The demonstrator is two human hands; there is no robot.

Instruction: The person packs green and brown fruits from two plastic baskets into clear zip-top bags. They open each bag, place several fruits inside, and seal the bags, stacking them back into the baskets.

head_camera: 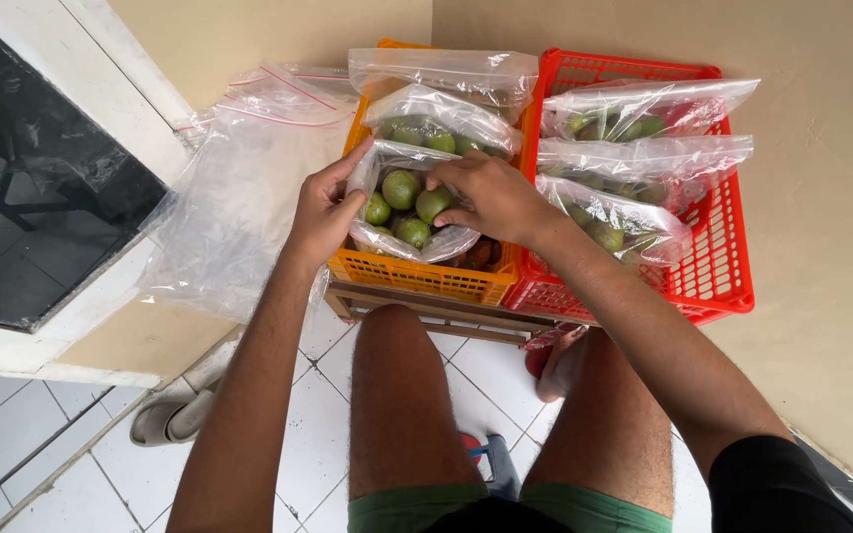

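Baskets sit side by side on a low wooden stand: the red basket (pixel 718 266) at the right carries three filled bags, the orange basket (pixel 417 276) at the left more. Against the orange basket's near edge stands a clear bag of green fruit (pixel 407 202). The left hand (pixel 323 212) pinches its left rim, fingers curled shut on the plastic; the right hand (pixel 491 197) grips its right rim, fingertips inside the opening.

A low wooden stand (pixel 426 314) carries an orange basket (pixel 417 276) and a red basket (pixel 713 266) touching side by side, while on the white tiled floor (pixel 328 415) beneath lies a grey sandal (pixel 172 417) off to the left.
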